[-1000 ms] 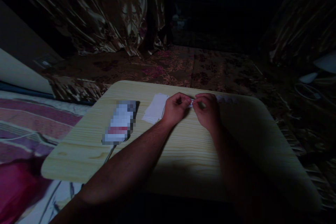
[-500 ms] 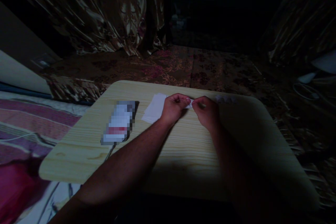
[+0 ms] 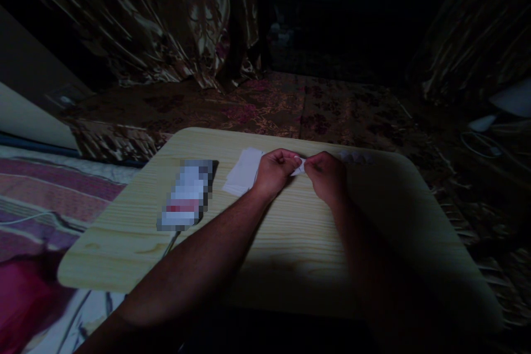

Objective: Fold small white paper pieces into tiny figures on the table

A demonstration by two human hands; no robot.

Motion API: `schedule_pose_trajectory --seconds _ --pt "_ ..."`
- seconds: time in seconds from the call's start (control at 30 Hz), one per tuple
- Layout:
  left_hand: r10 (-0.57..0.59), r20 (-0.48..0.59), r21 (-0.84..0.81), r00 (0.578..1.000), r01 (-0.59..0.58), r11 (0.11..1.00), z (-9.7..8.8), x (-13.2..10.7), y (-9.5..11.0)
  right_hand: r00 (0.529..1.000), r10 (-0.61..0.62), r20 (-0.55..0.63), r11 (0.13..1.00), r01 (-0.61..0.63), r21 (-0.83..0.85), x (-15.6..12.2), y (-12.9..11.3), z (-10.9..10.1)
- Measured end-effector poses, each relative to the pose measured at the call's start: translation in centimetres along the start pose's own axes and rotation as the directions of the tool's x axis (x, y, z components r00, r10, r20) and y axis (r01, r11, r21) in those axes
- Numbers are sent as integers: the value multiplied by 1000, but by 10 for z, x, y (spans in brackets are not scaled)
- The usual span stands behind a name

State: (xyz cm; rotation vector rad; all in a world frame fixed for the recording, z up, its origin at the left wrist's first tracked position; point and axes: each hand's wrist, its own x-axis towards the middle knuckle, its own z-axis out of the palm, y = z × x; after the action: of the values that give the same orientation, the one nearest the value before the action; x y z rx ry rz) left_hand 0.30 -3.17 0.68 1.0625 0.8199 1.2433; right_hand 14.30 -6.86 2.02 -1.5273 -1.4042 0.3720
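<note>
Between my two hands is a small piece of white paper (image 3: pixel 297 167), partly hidden by the fingers; it looks folded. My left hand (image 3: pixel 275 172) pinches its left side with thumb and fingers. On its right edge, the fingertips of my right hand (image 3: pixel 327 176) are closed too. Just left of my left hand, a loose stack of white paper sheets (image 3: pixel 244 171) lies on the wooden table (image 3: pixel 286 249). Beyond my right hand, several small whitish folded pieces (image 3: pixel 354 157) sit in a row near the table's far edge, dim in shadow.
A phone (image 3: pixel 186 194) with a blurred screen lies at the table's left, a cable (image 3: pixel 171 242) running from its near end. Striped bedding (image 3: pixel 53 193) is at the left. Behind the table are a patterned cloth (image 3: pixel 249 102) and curtains (image 3: pixel 166 22). The right side is dark.
The paper between my fingers has shifted slightly, and a little more of its white surface shows below the fingertips. Both hands stay in nearly the same place.
</note>
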Motion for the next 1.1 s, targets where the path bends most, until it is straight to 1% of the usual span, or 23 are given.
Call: schedule_pose_trajectory --seconds 0.1,0.17,0.27,0.33,0.4,0.67,0.83,0.9,1.0,1.1 --pt "0 -1 19 1000 0 1000 1 -1 1 1000 -1 -1 1000 1 4 0 1 1" --pt "4 -7 35 1000 -4 999 0 0 1 1000 -2 0 999 2 41 1 3 3" --pt "22 -17 45 1000 -21 999 -1 1 0 1000 15 6 980 -16 198 2 7 7" --pt "35 -28 41 999 -34 999 -2 2 0 999 42 34 952 -50 301 3 9 7" --pt "40 -41 29 998 -39 999 -2 2 0 995 74 68 930 -94 355 4 8 6" --pt "64 -74 21 995 -62 998 0 1 4 975 188 118 913 -218 346 5 -2 -2" --pt "72 -102 35 992 -69 997 -1 2 4 967 205 149 861 -250 443 6 4 1" --pt "76 -107 35 991 -73 997 -1 2 4 964 210 165 849 -264 458 6 7 1" --pt "81 -114 30 990 -78 996 0 1 4 960 210 183 859 -270 434 6 7 1" --pt "75 -110 24 991 -73 997 0 1 5 963 195 187 893 -253 371 5 2 -1"
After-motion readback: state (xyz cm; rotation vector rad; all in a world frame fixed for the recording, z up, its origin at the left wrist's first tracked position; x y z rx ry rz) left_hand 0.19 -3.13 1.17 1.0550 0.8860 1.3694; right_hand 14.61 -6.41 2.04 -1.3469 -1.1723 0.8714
